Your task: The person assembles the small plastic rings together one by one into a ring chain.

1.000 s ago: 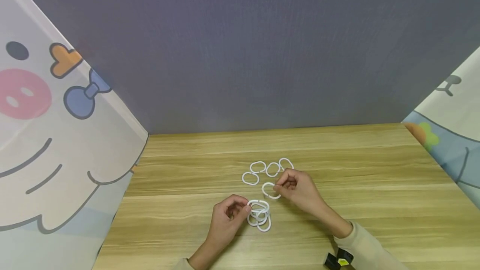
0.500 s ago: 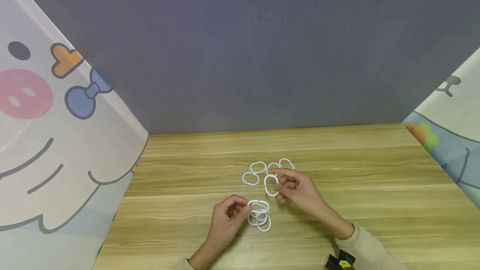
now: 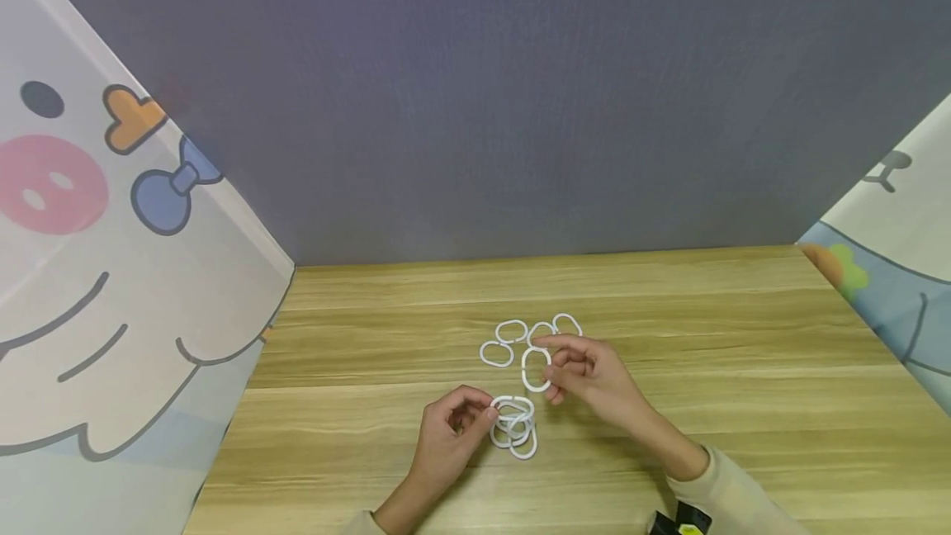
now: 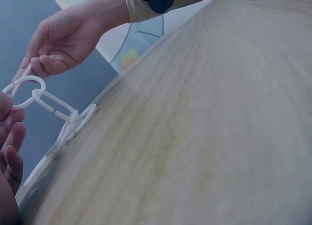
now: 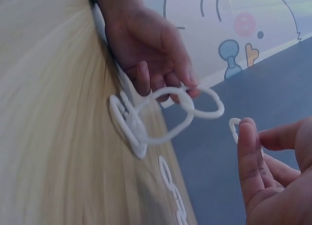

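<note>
My left hand (image 3: 451, 434) pinches the top link of a short chain of white plastic links (image 3: 513, 398) between thumb and fingertips. In the right wrist view the chain's held link (image 5: 209, 116) is hooked through a larger-looking one, and the lower links lie bunched on the table. Up and to the right, my right hand (image 3: 590, 374) pinches a single white link (image 3: 523, 370), upright in the head view, with its index finger stretched out above it. Each link has a small gap in its loop. A space separates the single link from the chain.
Several more white links lie behind the hands on the wooden table (image 3: 357, 329), among them an oval link (image 3: 496, 366) at the left of the group. A grey panel (image 3: 520, 106) rises at the back, with cartoon-printed panels (image 3: 223, 295) at both sides.
My right hand has turned the single link from a slanted to an upright position, its index finger straightening, then shifted it slightly left. The left hand and chain have stayed still.
</note>
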`<state>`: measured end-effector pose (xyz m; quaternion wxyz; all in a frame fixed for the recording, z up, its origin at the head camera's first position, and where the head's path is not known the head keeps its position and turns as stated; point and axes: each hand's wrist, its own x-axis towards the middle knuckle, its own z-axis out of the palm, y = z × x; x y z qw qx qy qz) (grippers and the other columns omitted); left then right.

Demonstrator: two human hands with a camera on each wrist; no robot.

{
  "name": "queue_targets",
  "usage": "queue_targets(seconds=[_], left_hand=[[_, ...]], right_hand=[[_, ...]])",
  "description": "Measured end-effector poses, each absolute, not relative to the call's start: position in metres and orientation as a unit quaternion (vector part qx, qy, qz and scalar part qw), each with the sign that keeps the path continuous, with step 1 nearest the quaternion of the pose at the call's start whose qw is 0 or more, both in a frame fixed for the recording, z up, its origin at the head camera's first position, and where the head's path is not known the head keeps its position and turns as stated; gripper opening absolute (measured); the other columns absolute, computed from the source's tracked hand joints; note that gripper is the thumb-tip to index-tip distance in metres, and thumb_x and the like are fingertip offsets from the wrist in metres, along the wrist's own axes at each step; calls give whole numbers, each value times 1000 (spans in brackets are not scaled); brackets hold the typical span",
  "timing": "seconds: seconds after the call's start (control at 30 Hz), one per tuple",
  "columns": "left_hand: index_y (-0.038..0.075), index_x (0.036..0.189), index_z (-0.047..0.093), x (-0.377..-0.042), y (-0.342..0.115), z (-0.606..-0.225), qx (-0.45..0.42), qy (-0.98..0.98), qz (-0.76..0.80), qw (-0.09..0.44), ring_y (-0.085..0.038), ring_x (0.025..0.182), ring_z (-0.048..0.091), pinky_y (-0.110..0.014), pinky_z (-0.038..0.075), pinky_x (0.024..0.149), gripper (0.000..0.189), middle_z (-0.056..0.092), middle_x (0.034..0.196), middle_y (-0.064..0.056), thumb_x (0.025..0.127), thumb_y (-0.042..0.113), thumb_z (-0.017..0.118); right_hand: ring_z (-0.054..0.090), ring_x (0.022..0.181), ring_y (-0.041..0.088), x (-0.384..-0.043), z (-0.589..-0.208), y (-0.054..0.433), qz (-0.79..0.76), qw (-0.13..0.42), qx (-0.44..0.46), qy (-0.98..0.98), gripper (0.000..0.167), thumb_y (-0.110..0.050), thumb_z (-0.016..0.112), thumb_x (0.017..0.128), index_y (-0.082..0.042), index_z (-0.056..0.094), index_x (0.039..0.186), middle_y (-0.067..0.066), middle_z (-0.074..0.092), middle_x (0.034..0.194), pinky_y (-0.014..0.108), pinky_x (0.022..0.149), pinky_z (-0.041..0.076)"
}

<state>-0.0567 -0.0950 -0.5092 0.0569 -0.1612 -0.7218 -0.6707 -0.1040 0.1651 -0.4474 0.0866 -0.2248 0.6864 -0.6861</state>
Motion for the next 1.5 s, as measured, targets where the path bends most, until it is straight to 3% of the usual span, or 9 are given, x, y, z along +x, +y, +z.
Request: queue_targets(seconds=[0.33,0.57,0.77,0.93,1.3,1.5], left_hand=[[5,101,79,-57,-95,-510,-160,-725,-668,52,0,71,57,-20,46,57,5,75,83,-13,99,0,77],[4,100,78,-57,-95,-511,-164,-724,-668,54,0,70,57,-20,46,57,6,75,83,-13,99,-1,77],[4,100,78,-57,-95,-509,-158,-726,-667,51,-1,71,57,-20,47,58,5,75,84,-12,99,0,77],[4,101,78,-56,-95,-509,-155,-727,-667,49,-1,71,57,-20,46,58,4,75,84,-12,100,0,77],[4,101,78,-57,-95,-509,-154,-727,-667,48,-1,71,57,-19,46,58,5,75,83,-12,99,0,77],[3,100,78,-57,-95,-510,-154,-723,-671,50,0,70,56,-19,45,57,5,74,82,-14,99,-1,77]], right_hand=[[73,73,11,-92,-443,158,-690,117,-230,676,40,10,69,101,19,60,139,21,73,92,34,65,66],[73,74,9,-90,-443,156,-684,134,-234,678,38,12,65,101,21,59,138,39,67,94,33,67,66],[73,75,10,-89,-445,157,-682,155,-222,679,41,5,69,103,22,57,140,34,68,94,31,68,66],[72,73,9,-89,-449,156,-677,163,-219,684,43,4,71,102,21,58,139,40,66,94,30,67,66],[71,73,9,-90,-451,157,-671,119,-214,700,47,11,66,102,20,53,146,29,66,94,30,65,65],[69,65,11,-89,-453,155,-661,85,-189,721,27,8,67,103,14,63,129,27,64,94,32,58,63]])
